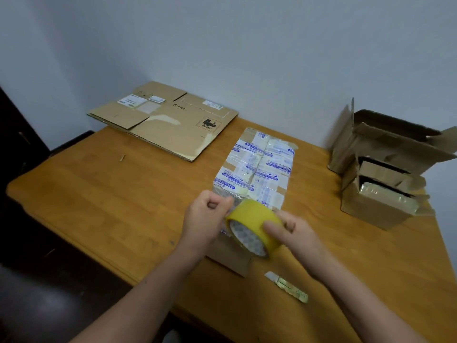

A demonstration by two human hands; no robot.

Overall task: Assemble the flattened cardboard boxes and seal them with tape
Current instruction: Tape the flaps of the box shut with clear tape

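A yellow roll of tape hangs over the near end of an assembled cardboard box whose top is covered with white and blue printed tape. My right hand grips the roll from its right side. My left hand pinches at the roll's upper left edge, where the free end of the tape seems to be. A stack of flattened cardboard boxes lies at the back left of the wooden table.
Two open cardboard boxes with raised flaps stand at the right edge of the table. A small utility knife lies near the front edge, by my right forearm. A white wall runs behind the table. Dark floor lies to the left.
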